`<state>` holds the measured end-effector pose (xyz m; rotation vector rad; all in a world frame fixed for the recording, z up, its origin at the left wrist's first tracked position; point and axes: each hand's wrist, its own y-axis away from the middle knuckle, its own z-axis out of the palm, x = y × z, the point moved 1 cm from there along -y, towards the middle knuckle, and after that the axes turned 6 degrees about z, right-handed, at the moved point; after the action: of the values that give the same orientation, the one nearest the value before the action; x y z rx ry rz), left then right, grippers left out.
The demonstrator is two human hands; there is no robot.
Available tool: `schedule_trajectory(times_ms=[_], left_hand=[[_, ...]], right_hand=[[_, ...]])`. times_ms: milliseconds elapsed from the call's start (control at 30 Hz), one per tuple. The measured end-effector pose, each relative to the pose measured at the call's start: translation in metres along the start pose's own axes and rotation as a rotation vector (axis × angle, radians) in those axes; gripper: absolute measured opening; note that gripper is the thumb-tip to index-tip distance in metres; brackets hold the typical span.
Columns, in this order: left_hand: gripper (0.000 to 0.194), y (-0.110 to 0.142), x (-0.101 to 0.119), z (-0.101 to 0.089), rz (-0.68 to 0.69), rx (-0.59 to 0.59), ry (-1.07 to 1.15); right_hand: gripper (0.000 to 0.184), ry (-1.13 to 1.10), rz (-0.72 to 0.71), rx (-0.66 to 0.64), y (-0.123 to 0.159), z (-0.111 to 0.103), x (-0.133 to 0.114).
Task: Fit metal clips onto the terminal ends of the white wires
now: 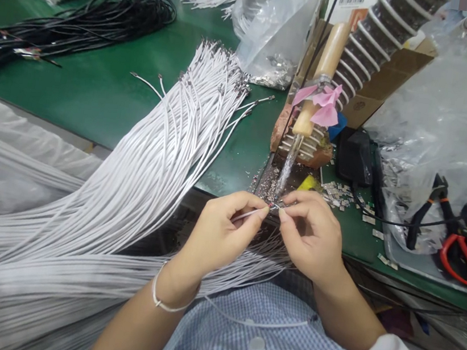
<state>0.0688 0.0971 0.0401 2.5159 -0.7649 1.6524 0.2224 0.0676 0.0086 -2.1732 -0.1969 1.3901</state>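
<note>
My left hand pinches the end of a thin white wire between thumb and forefinger. My right hand pinches a tiny metal terminal against that wire end. Both meet just below the tip of a soldering iron with a wooden handle, which rests tilted in a spiral wire stand. A large bundle of white wires with metal ends fans across the green table to my left and over my lap.
Black cables lie coiled at the far left. Clear plastic bags hold metal terminals. Loose terminals scatter by the stand. Red-handled scissors and black pliers lie in a tray at right, beside a cardboard box.
</note>
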Motion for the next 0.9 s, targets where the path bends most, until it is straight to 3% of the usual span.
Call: schedule_trajectory(times_ms=[600, 833, 900], left_hand=[[0.006, 0.015, 0.004, 0.002, 0.016, -0.054, -0.053], [0.011, 0.035, 0.007, -0.004, 0.118, -0.270, -0.061], [0.010, 0.042, 0.007, -0.014, 0.119, -0.220, -0.071]], right_hand=[[0.016, -0.091, 0.020, -0.092, 0.014, -0.007, -0.004], [0.024, -0.326, 0.153, -0.137, 0.037, -0.024, -0.003], [0.023, -0.351, 0.189, -0.108, 0.044, -0.028, -0.005]])
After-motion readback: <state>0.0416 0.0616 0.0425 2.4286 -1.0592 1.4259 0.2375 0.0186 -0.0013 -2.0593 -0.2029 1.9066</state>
